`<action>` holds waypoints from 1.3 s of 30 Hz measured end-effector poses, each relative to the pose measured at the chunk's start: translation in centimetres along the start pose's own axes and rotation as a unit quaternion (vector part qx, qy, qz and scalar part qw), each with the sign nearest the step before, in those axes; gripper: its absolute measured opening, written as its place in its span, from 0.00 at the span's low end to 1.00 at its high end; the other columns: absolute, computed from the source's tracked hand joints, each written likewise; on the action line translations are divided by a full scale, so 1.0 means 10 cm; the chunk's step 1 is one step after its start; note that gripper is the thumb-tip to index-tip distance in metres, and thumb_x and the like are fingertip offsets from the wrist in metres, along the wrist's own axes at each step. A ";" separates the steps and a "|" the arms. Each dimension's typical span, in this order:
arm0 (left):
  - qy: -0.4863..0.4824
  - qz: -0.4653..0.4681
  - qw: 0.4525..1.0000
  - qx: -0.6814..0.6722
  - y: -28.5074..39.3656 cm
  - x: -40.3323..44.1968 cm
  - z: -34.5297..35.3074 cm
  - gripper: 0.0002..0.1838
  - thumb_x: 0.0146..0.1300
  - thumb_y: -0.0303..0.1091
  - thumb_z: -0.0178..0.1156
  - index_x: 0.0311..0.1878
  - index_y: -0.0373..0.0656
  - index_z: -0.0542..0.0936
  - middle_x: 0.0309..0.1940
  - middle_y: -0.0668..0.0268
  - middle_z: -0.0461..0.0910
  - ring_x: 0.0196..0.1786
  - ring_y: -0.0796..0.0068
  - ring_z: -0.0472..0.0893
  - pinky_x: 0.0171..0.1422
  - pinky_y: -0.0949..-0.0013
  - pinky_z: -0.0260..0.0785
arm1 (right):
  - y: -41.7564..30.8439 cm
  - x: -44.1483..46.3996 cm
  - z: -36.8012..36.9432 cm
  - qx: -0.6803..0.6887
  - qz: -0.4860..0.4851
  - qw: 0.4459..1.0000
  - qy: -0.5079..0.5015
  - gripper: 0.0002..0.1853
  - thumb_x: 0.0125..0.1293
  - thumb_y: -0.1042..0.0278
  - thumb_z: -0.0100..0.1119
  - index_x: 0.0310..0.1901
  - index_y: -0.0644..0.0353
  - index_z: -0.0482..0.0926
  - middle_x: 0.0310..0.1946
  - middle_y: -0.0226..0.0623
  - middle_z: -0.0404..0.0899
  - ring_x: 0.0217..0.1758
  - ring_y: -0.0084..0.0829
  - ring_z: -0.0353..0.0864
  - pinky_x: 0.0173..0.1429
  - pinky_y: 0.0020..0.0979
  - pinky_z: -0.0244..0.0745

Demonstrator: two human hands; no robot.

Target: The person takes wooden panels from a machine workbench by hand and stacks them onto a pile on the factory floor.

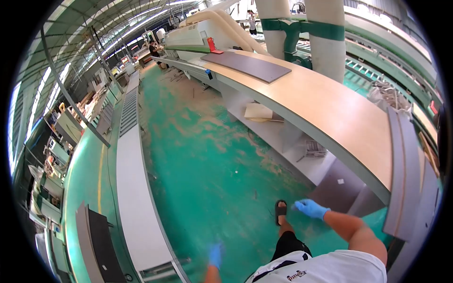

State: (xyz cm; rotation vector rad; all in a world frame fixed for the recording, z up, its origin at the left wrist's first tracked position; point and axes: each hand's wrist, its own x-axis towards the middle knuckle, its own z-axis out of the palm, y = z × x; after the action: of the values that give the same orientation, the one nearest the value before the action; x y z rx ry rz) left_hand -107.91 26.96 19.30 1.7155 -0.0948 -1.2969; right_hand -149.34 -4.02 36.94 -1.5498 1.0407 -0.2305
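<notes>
My left hand (215, 256), in a blue glove, hangs low over the green floor. Motion smears its fingers, and no object shows in it. My right hand (311, 208), gloved in blue as well, is held out beside the long wood-topped table (337, 113), apart from it. Its fingers are loosely bent, with nothing visible in them. A dark grey-brown panel (250, 66) lies flat at the table's far end, close to the machine. Nearer to me, several long dark panels (402, 174) lean upright against the table's right end.
A long white machine (188, 37) with a red part stands beyond the table. A grey conveyor strip (134, 174) runs along my left. Dark boards (99, 240) stand left of it. Thick ducts (325, 52) rise behind the table. A distant person (155, 49) stands by the machine.
</notes>
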 end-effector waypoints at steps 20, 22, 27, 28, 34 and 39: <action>0.134 -0.049 0.985 0.096 2.47 0.81 1.66 0.27 0.74 0.52 0.50 0.66 0.41 0.71 0.59 0.56 0.77 0.59 0.58 0.78 0.63 0.53 0.71 | -2.93 6.74 -4.11 -0.415 -0.151 0.799 0.409 0.41 0.67 0.41 0.49 0.74 0.59 0.57 0.76 0.50 0.53 0.81 0.52 0.45 0.80 0.52 0.38; 0.121 -0.013 0.992 0.032 2.74 0.89 1.88 0.28 0.74 0.50 0.52 0.68 0.40 0.69 0.62 0.56 0.75 0.63 0.58 0.76 0.67 0.54 0.69 | -2.68 6.96 -4.10 -0.421 -0.109 0.816 0.382 0.40 0.68 0.40 0.45 0.75 0.59 0.55 0.77 0.49 0.51 0.81 0.51 0.43 0.80 0.52 0.35; 0.015 -0.108 0.987 0.119 2.96 1.03 2.18 0.32 0.74 0.52 0.50 0.74 0.43 0.61 0.69 0.56 0.68 0.70 0.56 0.69 0.74 0.52 0.60 | -2.54 6.80 -4.01 -0.470 -0.040 0.831 0.293 0.39 0.72 0.39 0.32 0.77 0.58 0.52 0.78 0.48 0.49 0.82 0.49 0.41 0.81 0.51 0.28; 0.005 -0.113 0.986 0.120 3.00 1.10 2.23 0.32 0.74 0.52 0.50 0.74 0.43 0.61 0.69 0.56 0.68 0.70 0.56 0.69 0.74 0.52 0.60 | -2.46 6.75 -3.93 -0.472 -0.050 0.827 0.303 0.39 0.72 0.40 0.33 0.76 0.59 0.53 0.78 0.48 0.49 0.82 0.50 0.42 0.81 0.52 0.29; -0.129 0.003 0.990 0.064 3.61 1.80 2.53 0.26 0.74 0.45 0.50 0.69 0.40 0.67 0.64 0.56 0.73 0.65 0.58 0.73 0.69 0.54 0.67 | -2.10 5.77 -3.19 -0.463 -0.086 0.803 0.365 0.38 0.71 0.42 0.39 0.74 0.62 0.58 0.76 0.53 0.52 0.80 0.55 0.44 0.80 0.56 0.31; -0.298 -0.061 0.920 -0.246 4.54 2.48 3.52 0.26 0.74 0.54 0.45 0.65 0.50 0.73 0.61 0.62 0.75 0.63 0.63 0.71 0.68 0.56 0.63 | -1.79 4.32 -2.28 -0.456 -0.068 0.799 0.386 0.39 0.69 0.42 0.45 0.73 0.61 0.60 0.75 0.54 0.54 0.80 0.55 0.45 0.80 0.56 0.34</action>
State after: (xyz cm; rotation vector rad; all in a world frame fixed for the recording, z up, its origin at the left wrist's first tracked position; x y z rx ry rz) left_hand -104.18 -33.70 34.30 0.8774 -0.0095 -1.7309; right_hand -130.73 -52.35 42.00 -2.5092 1.8493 -0.5460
